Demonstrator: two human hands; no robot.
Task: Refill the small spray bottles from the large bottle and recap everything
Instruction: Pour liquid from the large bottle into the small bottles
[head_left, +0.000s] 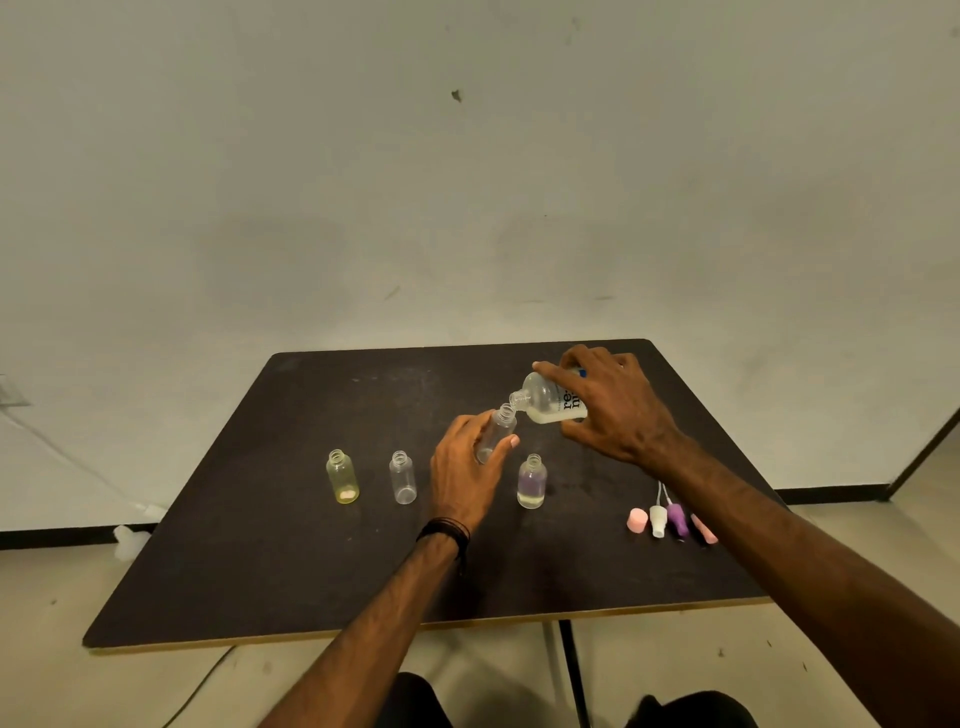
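Observation:
My right hand (613, 410) grips the large clear bottle (545, 397), tipped on its side with its open neck pointing left and down. My left hand (462, 467) holds a small clear bottle (497, 431) tilted, its open mouth just under the large bottle's neck. Three more uncapped small bottles stand on the dark table (311, 561): a yellowish one (342, 478), a clear one (402, 479) and a purple-tinted one (531, 482) holding some liquid.
Several spray caps (670, 522), pink, white and purple, lie in a row at the table's right front, close under my right forearm. The table's front edge is near me; a wall stands behind the far edge.

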